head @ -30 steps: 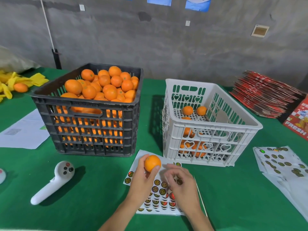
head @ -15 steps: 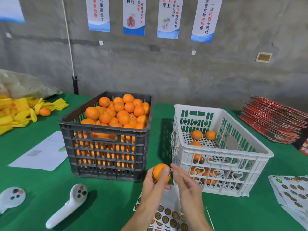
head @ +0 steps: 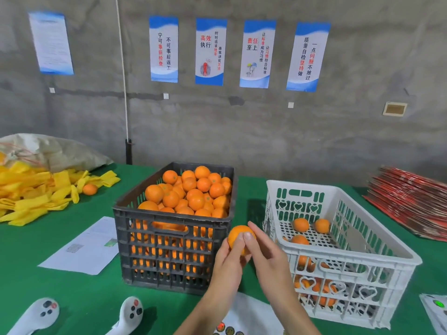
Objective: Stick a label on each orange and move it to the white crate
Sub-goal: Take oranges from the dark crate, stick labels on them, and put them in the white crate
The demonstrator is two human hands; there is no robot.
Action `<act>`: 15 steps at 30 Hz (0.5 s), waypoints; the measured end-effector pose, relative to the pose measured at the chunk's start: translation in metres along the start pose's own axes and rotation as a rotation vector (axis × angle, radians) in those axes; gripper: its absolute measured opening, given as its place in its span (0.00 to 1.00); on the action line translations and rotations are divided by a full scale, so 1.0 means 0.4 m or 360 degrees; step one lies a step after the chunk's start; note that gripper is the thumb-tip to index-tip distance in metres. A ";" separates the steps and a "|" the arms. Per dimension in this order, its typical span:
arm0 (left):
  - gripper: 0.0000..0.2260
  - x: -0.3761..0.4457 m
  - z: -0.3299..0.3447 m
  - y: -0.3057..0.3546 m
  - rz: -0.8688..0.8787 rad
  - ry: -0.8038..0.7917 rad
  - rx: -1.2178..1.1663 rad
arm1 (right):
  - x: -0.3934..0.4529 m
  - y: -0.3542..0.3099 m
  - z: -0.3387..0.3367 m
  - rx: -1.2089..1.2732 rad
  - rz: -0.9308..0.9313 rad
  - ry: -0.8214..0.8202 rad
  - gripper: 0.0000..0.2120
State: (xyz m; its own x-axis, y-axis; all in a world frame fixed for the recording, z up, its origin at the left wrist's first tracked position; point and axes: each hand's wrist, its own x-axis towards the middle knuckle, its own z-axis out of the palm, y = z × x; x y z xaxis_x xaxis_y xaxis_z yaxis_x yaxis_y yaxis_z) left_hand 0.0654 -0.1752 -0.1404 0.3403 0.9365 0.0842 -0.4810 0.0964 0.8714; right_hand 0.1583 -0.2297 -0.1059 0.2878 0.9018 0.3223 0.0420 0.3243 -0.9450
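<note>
Work is barely begun: black crate (head: 174, 228) heaped, few fruit in the white crate (head: 338, 243) beside it. Left hand (head: 227, 259) grips an orange (head: 238, 236) between both crates (label unseen); right hand (head: 266, 252) thumb presses it.

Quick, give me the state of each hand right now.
Left hand: holding the orange, fingers curled round it.
Right hand: thumb pressing on the same orange, other fingers loosely bent.

Slatted plastic black crate (head: 169, 252) and white crate (head: 358, 267), matt green cloth table (head: 72, 298), rough concrete wall (head: 266, 131)
</note>
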 end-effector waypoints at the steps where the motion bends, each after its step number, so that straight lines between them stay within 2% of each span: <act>1: 0.29 0.011 0.003 0.014 0.0004 -0.0011 -0.0034 | 0.014 -0.011 0.004 0.0028 -0.0022 -0.0020 0.18; 3: 0.25 0.031 0.005 0.042 0.0066 -0.0043 -0.0010 | 0.041 -0.033 0.000 0.0103 -0.0053 -0.0014 0.18; 6: 0.17 0.055 0.007 0.076 0.0145 -0.0137 0.0318 | 0.084 -0.053 -0.033 0.0020 -0.0141 0.0105 0.17; 12: 0.15 0.073 -0.032 0.141 0.0450 0.0028 0.0576 | 0.184 -0.053 -0.155 -0.0574 -0.0438 0.0508 0.12; 15: 0.09 0.081 -0.067 0.163 0.0528 0.0036 0.0663 | 0.220 -0.042 -0.219 -0.1028 -0.0449 0.0634 0.10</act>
State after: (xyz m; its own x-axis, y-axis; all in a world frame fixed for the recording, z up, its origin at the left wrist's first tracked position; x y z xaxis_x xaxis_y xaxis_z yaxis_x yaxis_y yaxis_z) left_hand 0.0232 -0.1296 -0.0937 0.2048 0.9015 0.3813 -0.1968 -0.3436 0.9182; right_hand 0.2666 -0.1806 -0.0666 0.4977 0.6018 0.6246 0.6733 0.1860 -0.7156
